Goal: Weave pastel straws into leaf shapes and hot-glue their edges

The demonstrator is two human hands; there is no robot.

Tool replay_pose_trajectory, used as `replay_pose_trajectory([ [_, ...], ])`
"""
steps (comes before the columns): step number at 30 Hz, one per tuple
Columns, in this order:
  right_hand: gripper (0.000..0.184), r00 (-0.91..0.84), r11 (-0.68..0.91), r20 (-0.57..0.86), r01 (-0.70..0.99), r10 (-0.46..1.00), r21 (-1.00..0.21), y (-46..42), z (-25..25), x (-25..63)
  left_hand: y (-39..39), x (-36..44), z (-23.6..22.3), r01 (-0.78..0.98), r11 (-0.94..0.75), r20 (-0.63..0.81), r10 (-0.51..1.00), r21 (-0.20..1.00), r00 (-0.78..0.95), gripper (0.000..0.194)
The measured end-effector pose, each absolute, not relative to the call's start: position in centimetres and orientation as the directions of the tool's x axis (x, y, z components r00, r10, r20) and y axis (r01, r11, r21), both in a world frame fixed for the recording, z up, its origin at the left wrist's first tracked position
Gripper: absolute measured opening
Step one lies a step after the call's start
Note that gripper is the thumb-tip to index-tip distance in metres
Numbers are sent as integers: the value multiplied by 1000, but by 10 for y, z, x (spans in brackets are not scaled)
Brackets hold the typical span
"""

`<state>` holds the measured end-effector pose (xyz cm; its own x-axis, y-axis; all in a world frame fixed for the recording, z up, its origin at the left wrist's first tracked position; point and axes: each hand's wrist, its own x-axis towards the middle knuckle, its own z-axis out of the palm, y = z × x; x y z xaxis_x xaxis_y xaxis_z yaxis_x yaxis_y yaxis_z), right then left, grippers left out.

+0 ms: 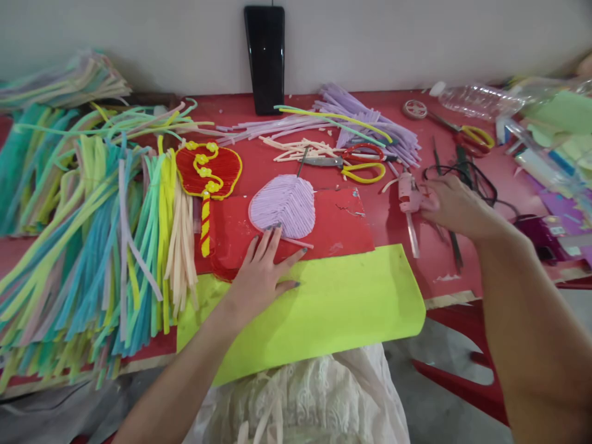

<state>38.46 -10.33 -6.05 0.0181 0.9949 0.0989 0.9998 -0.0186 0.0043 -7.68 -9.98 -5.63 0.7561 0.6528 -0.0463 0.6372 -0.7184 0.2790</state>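
Observation:
A rounded panel covered in lilac pipe cleaners (283, 206) lies on a red board (342, 222), a thin dark stem rising from its top. My left hand (261, 262) is open, its spread fingertips at the panel's lower edge beside a loose pink pipe cleaner (298, 243). Over on the right, my right hand (456, 203) has its fingers closed about the handle of a pink hot glue gun (407, 192). A clear glue stick (412, 234) sticks out of the gun's rear end, toward me. Part of the handle is hidden by the fingers.
Bundles of coloured pipe cleaners (92, 246) crowd the left. A red and yellow fan (208, 169) lies near the board, scissors (365, 171) behind it. A phone (265, 61) leans on the wall. Lime felt (324, 314) overhangs the front edge. Cables (485, 182) lie right.

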Motion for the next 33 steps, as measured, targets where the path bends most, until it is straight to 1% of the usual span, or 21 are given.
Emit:
replay_pose_trajectory([
  [2, 54, -47, 46, 168, 999, 985, 11, -105, -48, 367, -100, -77, -55, 641, -717, -51, 655, 273, 754, 64],
  [3, 52, -70, 75, 239, 997, 968, -10, -107, -41, 352, -100, -78, -54, 641, -719, -51, 654, 270, 755, 65],
  [4, 46, -84, 105, 305, 993, 949, -55, -109, -34, 334, -99, -79, -52, 640, -720, -50, 653, 267, 756, 65],
  [6, 29, -96, 177, 399, 969, 912, -173, -116, -22, 292, -97, -82, -44, 643, -721, -29, 660, 259, 751, 63],
  [7, 21, -104, 203, 374, 950, 922, -238, -119, -19, 271, -95, -83, -39, 652, -715, -12, 671, 251, 741, 60],
  [9, 12, -139, 276, 385, 904, 912, -327, -124, -20, 233, -88, -83, -29, 667, -707, 57, 695, 237, 717, 46],
  [12, 12, -196, 343, 359, 846, 912, -409, -125, -31, 193, -71, -73, -20, 642, -713, 117, 690, 282, 714, 25],
  [14, 12, -239, 379, 336, 806, 911, -455, -122, -40, 176, -58, -61, -21, 622, -708, 123, 687, 334, 716, 18],
  [16, 12, -272, 403, 319, 779, 908, -480, -117, -46, 166, -45, -50, -28, 604, -691, 117, 691, 397, 713, 15],
  [18, 11, -300, 425, 316, 763, 900, -487, -112, -50, 160, -33, -42, -38, 580, -651, 98, 702, 490, 706, 12],
  [21, 11, -350, 478, 336, 736, 875, -479, -106, -56, 157, -23, -41, -52, 485, -612, 88, 672, 625, 735, 11],
  [23, 11, -363, 498, 351, 724, 863, -477, -105, -60, 156, -19, -43, -57, 438, -591, 98, 663, 678, 743, 10],
  [28, 17, -310, 468, 369, 730, 876, -498, -102, -68, 154, -15, -47, -58, 397, -569, 92, 645, 720, 758, 10],
  [33, 14, -293, 461, 378, 728, 878, -507, -99, -71, 156, -14, -47, -56, 390, -574, 70, 619, 720, 782, 11],
])
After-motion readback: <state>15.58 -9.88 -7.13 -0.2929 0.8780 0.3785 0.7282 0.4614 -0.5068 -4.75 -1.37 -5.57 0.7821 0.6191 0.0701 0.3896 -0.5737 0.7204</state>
